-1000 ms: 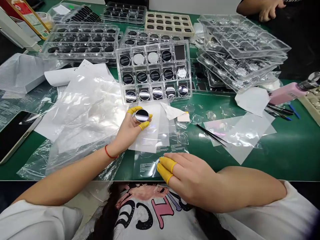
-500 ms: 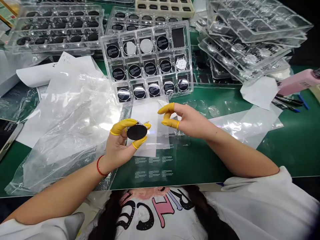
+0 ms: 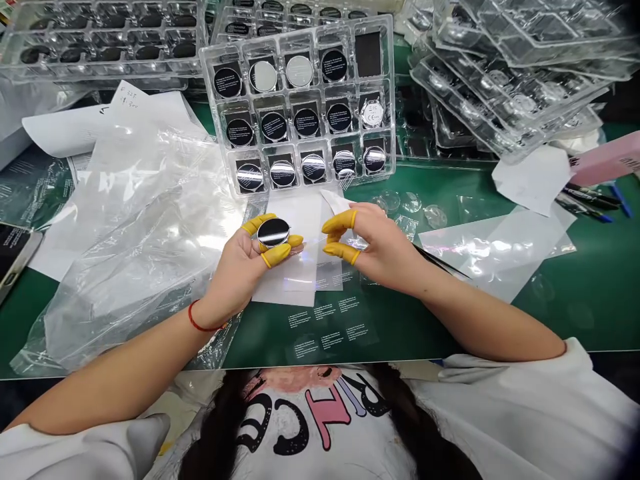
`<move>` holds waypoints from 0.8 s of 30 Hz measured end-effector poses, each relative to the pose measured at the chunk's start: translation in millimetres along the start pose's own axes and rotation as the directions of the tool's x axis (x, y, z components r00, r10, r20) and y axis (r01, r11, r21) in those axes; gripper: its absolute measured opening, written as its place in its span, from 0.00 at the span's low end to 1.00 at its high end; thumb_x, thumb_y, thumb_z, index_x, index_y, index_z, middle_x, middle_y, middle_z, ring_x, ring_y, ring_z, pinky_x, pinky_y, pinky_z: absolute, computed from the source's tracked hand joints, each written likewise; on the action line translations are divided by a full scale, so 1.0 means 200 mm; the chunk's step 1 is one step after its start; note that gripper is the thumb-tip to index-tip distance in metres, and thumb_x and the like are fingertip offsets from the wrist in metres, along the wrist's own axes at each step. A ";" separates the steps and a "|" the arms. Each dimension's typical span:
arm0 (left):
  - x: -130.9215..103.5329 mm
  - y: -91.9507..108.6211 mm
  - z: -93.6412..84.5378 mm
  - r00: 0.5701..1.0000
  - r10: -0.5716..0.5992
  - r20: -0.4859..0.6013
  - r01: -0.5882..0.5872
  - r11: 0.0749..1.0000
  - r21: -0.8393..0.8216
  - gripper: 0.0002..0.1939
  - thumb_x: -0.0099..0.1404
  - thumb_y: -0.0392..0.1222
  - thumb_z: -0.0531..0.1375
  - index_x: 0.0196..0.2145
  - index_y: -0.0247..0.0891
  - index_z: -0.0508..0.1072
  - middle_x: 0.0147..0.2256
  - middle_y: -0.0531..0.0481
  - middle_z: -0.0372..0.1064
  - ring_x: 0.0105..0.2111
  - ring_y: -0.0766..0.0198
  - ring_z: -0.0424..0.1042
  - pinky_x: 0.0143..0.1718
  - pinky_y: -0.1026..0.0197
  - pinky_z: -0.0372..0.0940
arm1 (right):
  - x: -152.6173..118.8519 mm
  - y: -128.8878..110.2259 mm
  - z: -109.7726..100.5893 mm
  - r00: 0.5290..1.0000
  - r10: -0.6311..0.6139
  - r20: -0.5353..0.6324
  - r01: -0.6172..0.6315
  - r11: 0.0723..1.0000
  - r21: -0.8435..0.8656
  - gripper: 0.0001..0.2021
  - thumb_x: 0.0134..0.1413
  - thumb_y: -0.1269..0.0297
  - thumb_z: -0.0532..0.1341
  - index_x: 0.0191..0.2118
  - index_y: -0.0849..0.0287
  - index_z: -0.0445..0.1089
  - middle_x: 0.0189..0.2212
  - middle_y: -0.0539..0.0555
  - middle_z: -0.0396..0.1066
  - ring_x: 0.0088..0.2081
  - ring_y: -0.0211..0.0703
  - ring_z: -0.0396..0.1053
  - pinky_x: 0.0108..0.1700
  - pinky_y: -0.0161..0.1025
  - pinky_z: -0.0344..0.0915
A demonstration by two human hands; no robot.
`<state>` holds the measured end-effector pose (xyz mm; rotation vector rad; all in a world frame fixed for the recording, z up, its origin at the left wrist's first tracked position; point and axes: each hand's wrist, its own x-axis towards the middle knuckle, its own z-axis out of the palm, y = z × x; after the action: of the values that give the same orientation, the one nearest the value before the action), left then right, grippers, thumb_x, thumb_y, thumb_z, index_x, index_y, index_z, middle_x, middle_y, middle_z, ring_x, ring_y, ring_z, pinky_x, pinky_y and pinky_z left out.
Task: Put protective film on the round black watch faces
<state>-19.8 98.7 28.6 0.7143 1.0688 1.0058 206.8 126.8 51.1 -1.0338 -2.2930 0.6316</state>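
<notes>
My left hand (image 3: 239, 257) wears yellow finger cots and grips a round black disc (image 3: 273, 232) by its edge. The disc has a glossy face with a bright streak and a thin silver rim. To its right is my right hand (image 3: 370, 247), also with yellow finger cots. Its thumb and forefinger stand apart, and I see nothing between them. Below both hands lie white sheets (image 3: 285, 283) and a clear film printed with small white text (image 3: 333, 330). Behind them, a clear plastic tray (image 3: 393, 97) leans up, holding several similar discs.
Crumpled clear plastic (image 3: 150, 233) covers the left of the green table (image 3: 440, 320). Stacked clear trays (image 3: 510, 80) stand at the back right, and a tray of black discs (image 3: 100, 67) at the back left. A thin dark tool (image 3: 445, 262) shows beside my right forearm. Pens (image 3: 590, 200) lie far right.
My left hand has turned the disc, so its face now reflects a bright streak instead of looking matt black. My right hand stays apart from it. The view has shifted slightly.
</notes>
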 end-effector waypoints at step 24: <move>-0.01 -0.05 -0.01 0.921 0.200 0.335 -0.303 0.907 0.291 0.26 0.58 0.37 0.69 0.52 0.43 0.66 0.49 0.50 0.73 0.44 0.61 0.79 0.53 0.56 0.75 | 0.10 -0.10 0.08 0.933 0.314 0.177 -0.358 0.752 0.553 0.13 0.54 0.54 0.66 0.32 0.59 0.71 0.37 0.52 0.75 0.40 0.41 0.71 0.50 0.45 0.67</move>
<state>-19.7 92.8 20.1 1.2755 0.9019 0.9036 173.9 127.9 56.7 -1.1207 -1.7718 1.4346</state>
